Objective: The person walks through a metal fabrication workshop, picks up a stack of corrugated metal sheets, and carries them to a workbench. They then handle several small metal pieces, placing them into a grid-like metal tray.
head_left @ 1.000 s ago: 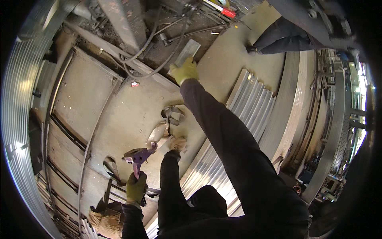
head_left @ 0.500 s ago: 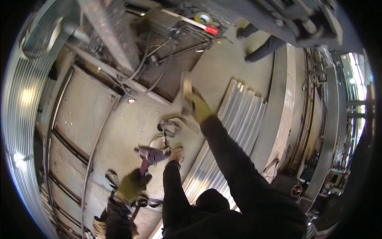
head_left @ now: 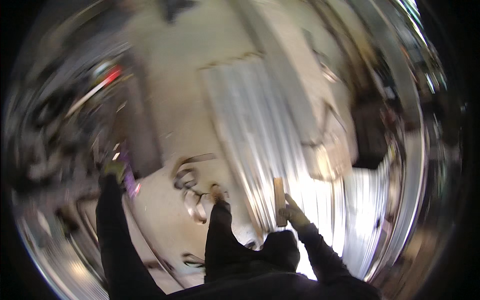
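My right hand (head_left: 295,214), in a yellowish glove, is closed on a light brown wooden block (head_left: 280,200), held upright over the bright metal profiles (head_left: 250,120). My left hand (head_left: 114,169), also gloved, reaches out at the far left, beside the dark bench. A purple hand tool (head_left: 130,176) is in it, smeared by motion; its exact kind is not clear. Between my arms, a dark loop of strap (head_left: 186,176) and a paler strap loop (head_left: 196,206) lie on the floor next to my brown shoe (head_left: 216,192).
A dark bench (head_left: 142,135) at the left carries a red-and-white bar (head_left: 95,90) and blurred clutter. A long pale beam (head_left: 290,65) runs along the far side of the profiles. Right of it, a pale wrapped bundle (head_left: 330,155) sits near more shiny metal lengths.
My view has swung to the right. My right hand has drawn back close to my body with the wooden block; my left arm has stretched forward with the purple tool.
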`<state>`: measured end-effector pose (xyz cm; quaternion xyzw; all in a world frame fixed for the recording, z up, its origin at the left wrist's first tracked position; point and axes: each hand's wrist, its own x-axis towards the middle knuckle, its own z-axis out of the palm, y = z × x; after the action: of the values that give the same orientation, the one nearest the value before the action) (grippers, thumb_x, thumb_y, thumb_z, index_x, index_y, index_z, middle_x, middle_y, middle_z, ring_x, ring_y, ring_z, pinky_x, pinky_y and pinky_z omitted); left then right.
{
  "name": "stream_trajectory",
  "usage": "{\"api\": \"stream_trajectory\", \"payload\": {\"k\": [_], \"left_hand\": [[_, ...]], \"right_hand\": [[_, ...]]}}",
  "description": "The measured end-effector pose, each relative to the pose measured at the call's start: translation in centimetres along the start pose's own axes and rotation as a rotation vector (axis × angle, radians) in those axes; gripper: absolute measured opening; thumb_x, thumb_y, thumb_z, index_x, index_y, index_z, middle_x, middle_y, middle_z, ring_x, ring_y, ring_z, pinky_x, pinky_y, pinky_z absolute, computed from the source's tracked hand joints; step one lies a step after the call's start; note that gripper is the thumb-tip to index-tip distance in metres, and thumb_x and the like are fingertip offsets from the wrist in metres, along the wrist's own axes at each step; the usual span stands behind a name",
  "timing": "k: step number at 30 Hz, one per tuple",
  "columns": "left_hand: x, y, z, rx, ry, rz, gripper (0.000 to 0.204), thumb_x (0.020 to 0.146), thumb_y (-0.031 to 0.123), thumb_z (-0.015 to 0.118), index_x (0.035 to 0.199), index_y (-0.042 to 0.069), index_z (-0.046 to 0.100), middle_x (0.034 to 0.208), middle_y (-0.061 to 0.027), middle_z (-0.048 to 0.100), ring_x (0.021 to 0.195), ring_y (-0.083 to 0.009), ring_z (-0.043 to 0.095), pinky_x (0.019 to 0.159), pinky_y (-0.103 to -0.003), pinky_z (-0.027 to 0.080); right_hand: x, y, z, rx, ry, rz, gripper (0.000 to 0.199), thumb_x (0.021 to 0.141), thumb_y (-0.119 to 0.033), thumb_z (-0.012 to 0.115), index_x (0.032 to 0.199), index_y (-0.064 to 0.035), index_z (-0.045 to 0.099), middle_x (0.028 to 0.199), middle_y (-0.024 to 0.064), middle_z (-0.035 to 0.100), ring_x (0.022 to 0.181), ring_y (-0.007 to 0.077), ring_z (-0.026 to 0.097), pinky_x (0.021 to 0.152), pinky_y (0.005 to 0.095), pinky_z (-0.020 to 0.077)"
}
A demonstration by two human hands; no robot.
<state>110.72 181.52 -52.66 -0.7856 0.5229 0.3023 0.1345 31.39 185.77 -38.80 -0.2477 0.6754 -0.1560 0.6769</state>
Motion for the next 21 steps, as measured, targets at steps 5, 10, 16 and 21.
{"api": "stream_trajectory", "payload": {"k": [5,10,16,21], "left_hand": [[-1.1,2.0,4.7,0.92,-0.313,0.012,0.058,0.108,0.024,0.044,0.165,0.013,0.043,0.171,-0.013,0.041,0.158,-0.0346,0.036,0.134,-0.05,0.022],[-6.7,10.0,3.8,0.622,0.284,-0.214,0.055,0.107,0.043,0.05,0.155,0.015,0.052,0.152,-0.0177,0.055,0.138,-0.0403,0.053,0.116,-0.051,0.038],[-8.7,31.9,11.3,0.709,0.089,0.654,0.057,0.105,0.04,0.064,0.147,0.003,0.058,0.144,-0.0216,0.064,0.13,-0.0409,0.062,0.11,-0.049,0.049],[-16.0,58.9,15.4,-0.359,-0.267,0.664,0.057,0.106,0.027,0.065,0.154,0.0,0.05,0.157,-0.0242,0.053,0.141,-0.0386,0.056,0.117,-0.045,0.045]], "right_hand": [[-6.2,1.3,-5.9,-0.023,0.13,-0.143,0.084,0.098,-0.013,0.068,0.171,-0.0069,0.026,0.145,0.0169,0.06,0.135,0.0286,0.055,0.114,0.0367,0.0446],[-12.0,2.7,-6.4,0.655,0.196,-0.136,0.085,0.094,-0.018,0.069,0.169,-0.0071,0.031,0.139,0.016,0.059,0.133,0.025,0.055,0.112,0.0316,0.0432],[-19.6,2.1,-9.7,1.163,-0.125,-0.269,0.086,0.1,-0.028,0.074,0.168,-0.0054,0.026,0.138,0.0231,0.064,0.117,0.0303,0.071,0.096,0.0421,0.0621],[-15.8,3.3,-16.0,0.952,-0.113,-0.097,0.07,0.101,-0.037,0.076,0.157,-0.0064,0.048,0.119,0.0139,0.072,0.102,0.0206,0.074,0.086,0.0363,0.0639]]}}
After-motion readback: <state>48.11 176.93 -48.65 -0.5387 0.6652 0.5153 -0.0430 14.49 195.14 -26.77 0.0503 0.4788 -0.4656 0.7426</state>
